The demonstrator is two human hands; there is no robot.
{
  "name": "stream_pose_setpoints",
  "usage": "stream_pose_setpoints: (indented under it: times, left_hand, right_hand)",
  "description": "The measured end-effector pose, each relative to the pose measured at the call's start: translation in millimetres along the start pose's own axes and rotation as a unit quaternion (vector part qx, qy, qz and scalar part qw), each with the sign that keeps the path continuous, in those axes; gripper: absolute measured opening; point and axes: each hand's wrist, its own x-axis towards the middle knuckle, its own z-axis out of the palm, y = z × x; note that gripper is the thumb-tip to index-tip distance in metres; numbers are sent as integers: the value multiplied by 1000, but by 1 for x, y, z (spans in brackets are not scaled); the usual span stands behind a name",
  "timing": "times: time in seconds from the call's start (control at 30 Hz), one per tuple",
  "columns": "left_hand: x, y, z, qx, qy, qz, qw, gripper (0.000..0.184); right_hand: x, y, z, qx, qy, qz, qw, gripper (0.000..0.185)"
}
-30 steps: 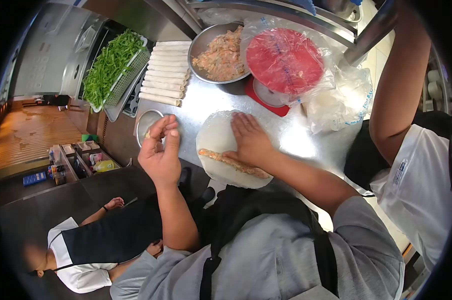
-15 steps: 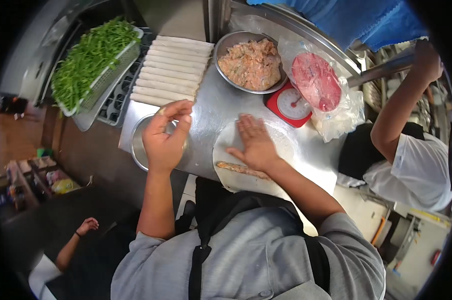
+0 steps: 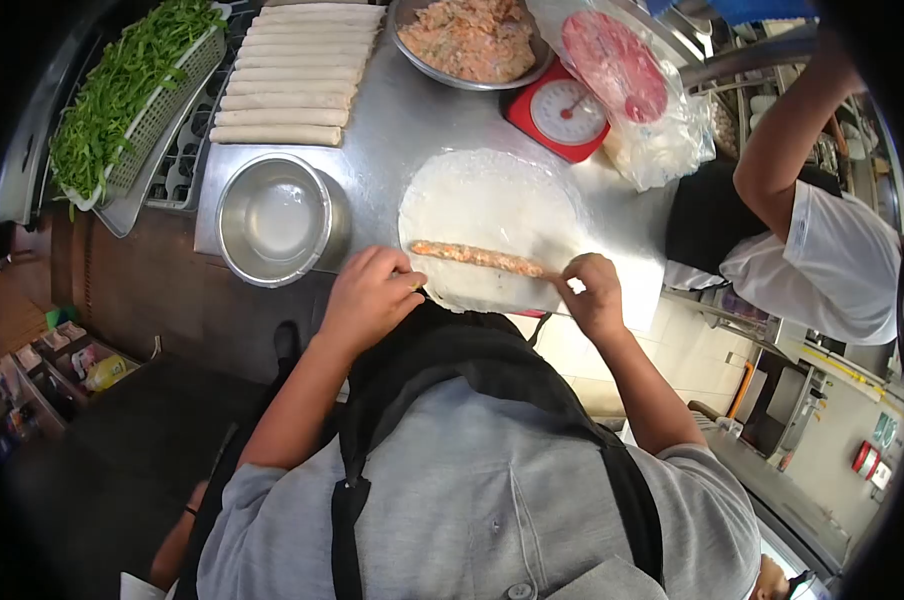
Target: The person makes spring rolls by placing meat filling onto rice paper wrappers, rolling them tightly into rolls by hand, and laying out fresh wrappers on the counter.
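At the front edge of the counter, a thin round sheet lies flat, and a narrow strip of filling crosses its nearer part. The left hand is at the near-left border of the sheet, with thumb and fingers drawn together. The right hand is curled and a little blurred, just by the right end of the strip. For both hands, I cannot tell whether the grip truly has the border between the fingertips.

The first danger, in my judgement, is tearing: the sheet looks thin, so an unequal pull from the two hands could split it. The strip reaches near the right border, therefore pressure at that end could push some filling out. The near border is very close to the front of the counter and to the apron; if it slips from the fingers, it could fold under or touch the cloth. Finally, the small metal bowl stands near the left hand, and a wide swing of this hand could knock it.
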Motion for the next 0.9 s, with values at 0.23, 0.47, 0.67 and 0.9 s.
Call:
stream_pose_setpoints:
  times: [0.23, 0.47, 0.67, 0.9]
  left_hand:
    - [-7, -4, 46, 74, -33, 35, 996, 17]
    - [18, 3, 40, 36, 80, 20, 996, 13]
    - [42, 10, 46, -9, 101, 15, 995, 20]
    - [41, 19, 87, 94, 34, 114, 988, 41]
  right_hand:
    - [-40, -36, 35, -16, -76, -127, 989, 44]
    - [-25, -40, 41, 8, 31, -49, 998, 27]
    - [33, -22, 19, 148, -57, 85, 984, 18]
    - [67, 2, 26, 153, -117, 167, 967, 30]
